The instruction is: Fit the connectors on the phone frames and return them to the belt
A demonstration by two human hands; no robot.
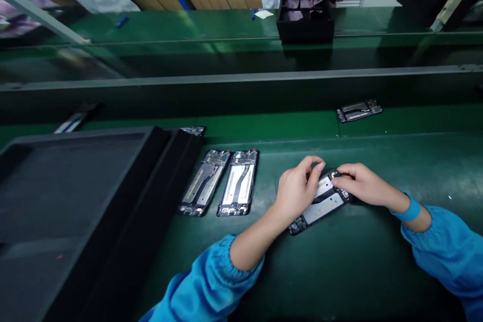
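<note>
An opened smartphone [325, 206] with its inner parts bared lies tilted on the green mat, between my two hands. My right hand [358, 183] grips its upper right end, thumb on the top face and fingers at the edge. Above the phone's left part, my left hand [300, 186] is closed in a pinch, thumb against forefinger; whatever is in that pinch, if anything, is too small to make out. To the left, two more opened phones [206, 183] [238, 183] lie side by side. A blue band [409, 209] circles my right wrist.
A large black tray [151, 171] fills the left side. Another opened phone [359, 110] lies on the far green strip, and part of one [194, 131] shows behind the tray. Beyond a metal rail [226, 78], a person in pink handles a black box [305, 25].
</note>
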